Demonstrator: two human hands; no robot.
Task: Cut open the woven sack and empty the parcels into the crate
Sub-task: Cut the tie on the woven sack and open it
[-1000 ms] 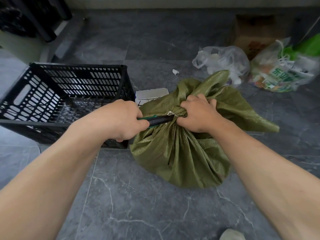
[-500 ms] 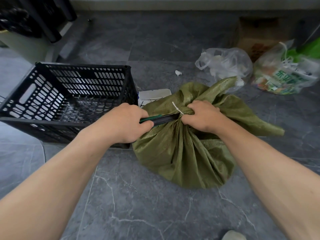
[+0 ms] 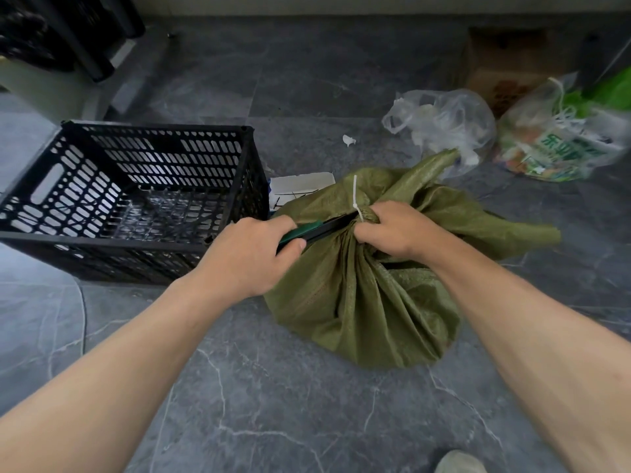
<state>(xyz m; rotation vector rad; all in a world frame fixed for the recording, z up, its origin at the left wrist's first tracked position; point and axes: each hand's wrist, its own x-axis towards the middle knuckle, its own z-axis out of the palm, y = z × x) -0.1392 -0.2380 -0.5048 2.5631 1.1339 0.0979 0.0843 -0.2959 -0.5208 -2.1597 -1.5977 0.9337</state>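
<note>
An olive-green woven sack (image 3: 362,302) stands full on the grey floor, its neck gathered and bound by a white cable tie (image 3: 356,196) whose tail sticks up. My right hand (image 3: 396,230) grips the bunched neck just right of the tie. My left hand (image 3: 249,257) is closed around a green-and-black cutter (image 3: 317,229) whose tip points at the tie. The black slatted plastic crate (image 3: 252,186) sits empty to the left, touching the sack. No parcels are visible.
A white flat box (image 3: 300,186) lies between the crate and the sack. Two plastic bags (image 3: 444,128) (image 3: 560,141) and a cardboard box (image 3: 505,63) sit at the back right. Dark furniture legs (image 3: 85,42) stand at the back left. A shoe tip (image 3: 459,462) shows at the bottom.
The cable tie's tail has swung from lying flat to standing upright. Both hands stay at the neck, and the cutter's tip stays at the tie.
</note>
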